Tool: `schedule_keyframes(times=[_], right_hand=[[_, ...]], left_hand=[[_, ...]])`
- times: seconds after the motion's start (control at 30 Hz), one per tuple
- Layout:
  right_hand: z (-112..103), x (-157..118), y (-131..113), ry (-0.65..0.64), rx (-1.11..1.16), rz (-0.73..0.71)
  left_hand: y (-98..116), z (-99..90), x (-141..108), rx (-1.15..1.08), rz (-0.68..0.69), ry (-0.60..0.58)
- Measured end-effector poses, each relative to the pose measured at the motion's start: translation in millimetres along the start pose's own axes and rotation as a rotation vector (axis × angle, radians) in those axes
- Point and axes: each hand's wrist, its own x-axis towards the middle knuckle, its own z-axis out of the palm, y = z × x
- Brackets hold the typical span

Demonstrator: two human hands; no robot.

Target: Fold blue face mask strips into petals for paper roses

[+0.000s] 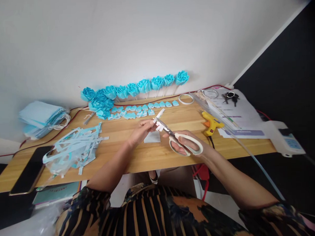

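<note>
Left hand [145,127] pinches small white piece [160,127], edge slit into strips, up above table [138,158]. Right hand [186,141] grips scissors [170,132], fingers through handle loops, blades right at that piece. Pale sheet [152,137] lies just below. Beyond: small blue petals [157,105] in rows, blue flowers [144,86] along wall. Off left, blue-white scraps [73,148], phone [30,170] beside them. Off right, yellow glue gun [211,123], tape roll [180,100] farther back.

The left hand [144,128] pinches, the right hand [189,143] grips, forearms [114,163] angled inward.
</note>
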Motion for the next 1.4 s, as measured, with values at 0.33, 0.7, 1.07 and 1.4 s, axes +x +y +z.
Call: schedule_keyframes(times=[0.33, 0.7, 1.07, 1.4], right_hand=[[0.7, 0.3, -0.4, -0.019, 0.02, 0.004], [1.4, -0.1, 1.4, 0.011, 0.067, 0.028], [1.7, -3.8, 1.5, 0.044, 0.081, 0.035], [20.2, 1.0, 3.1, 0.046, 0.03, 0.155]], left_hand=[[-0.5, -3.0, -1.6, 0.066, -0.008, -0.032], [6.3, -0.9, -1.6, 0.022, -0.029, -0.051], [9.3, -0.7, -1.2, 0.045, -0.027, -0.053], [-1.9, -8.2, -2.2, 0.215, -0.117, -0.021]])
